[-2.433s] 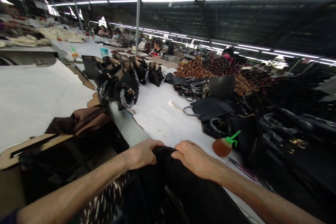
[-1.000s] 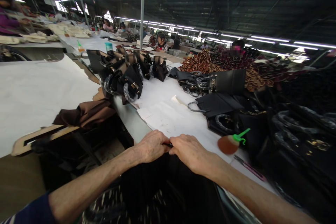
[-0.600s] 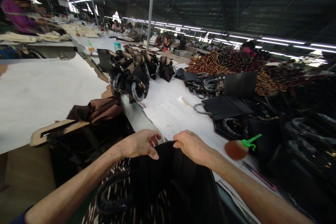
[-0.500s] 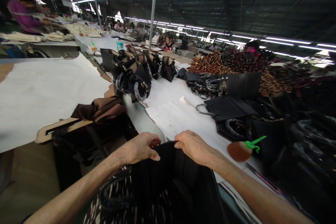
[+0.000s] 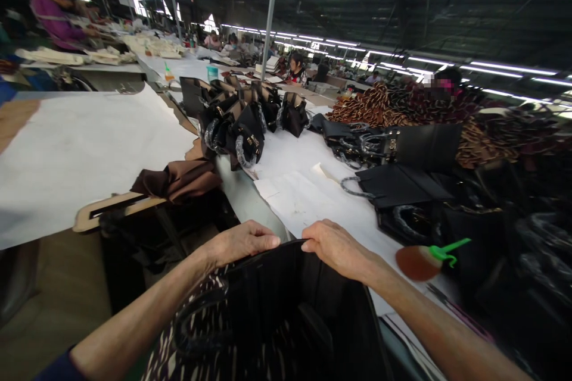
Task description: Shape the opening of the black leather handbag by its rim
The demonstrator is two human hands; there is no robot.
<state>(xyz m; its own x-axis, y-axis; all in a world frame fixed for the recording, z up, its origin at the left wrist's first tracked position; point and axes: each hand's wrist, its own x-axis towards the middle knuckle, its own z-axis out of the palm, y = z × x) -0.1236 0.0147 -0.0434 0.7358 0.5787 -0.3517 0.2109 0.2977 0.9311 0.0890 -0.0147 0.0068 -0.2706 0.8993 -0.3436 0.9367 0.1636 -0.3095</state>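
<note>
A black bag (image 5: 272, 292) stands open at the bottom centre, its far rim up and a wrapped handle on its left side. My left hand (image 5: 243, 242) pinches that rim left of the middle, thumb on the inner side. Close beside it, my right hand (image 5: 333, 246) grips the same rim, fingers closed over the edge. A short stretch of rim shows between the two hands. Patterned cloth, dark with pale streaks, lies beneath the bag.
Finished black bags (image 5: 250, 125) stand on the white-covered table (image 5: 304, 202); others (image 5: 402, 184) lie at the right. A glue bottle (image 5: 417, 263) with green nozzle and scissors (image 5: 460, 312) are by my right forearm. Brown cloth (image 5: 179, 178) hangs at left. People sit farther back.
My left hand has closed onto the bag's rim, its thumb and fingers having been apart before. My right hand keeps its grip. The surroundings have shifted slightly right in view.
</note>
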